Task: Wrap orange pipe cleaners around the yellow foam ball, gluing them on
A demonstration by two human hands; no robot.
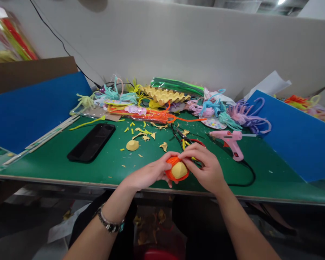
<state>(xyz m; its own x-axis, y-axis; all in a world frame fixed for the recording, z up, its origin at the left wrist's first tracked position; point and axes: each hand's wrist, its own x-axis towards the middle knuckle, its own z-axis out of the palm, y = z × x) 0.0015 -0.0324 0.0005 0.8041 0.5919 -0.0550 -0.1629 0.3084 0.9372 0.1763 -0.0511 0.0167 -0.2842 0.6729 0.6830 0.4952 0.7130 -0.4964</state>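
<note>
Left hand (155, 169) grasps an egg-carton cup (179, 170) ringed by orange pipe cleaner (174, 177) at the green workbench's front edge (103, 181), right hand (207, 168) apparently pinching the orange rim; wrapping seems underway, next needing steady left support.

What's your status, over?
Left hand gripping orange-and-yellow piece. Right hand pinching its far edge. Yellow scraps beyond; pink glue gun off right.
</note>
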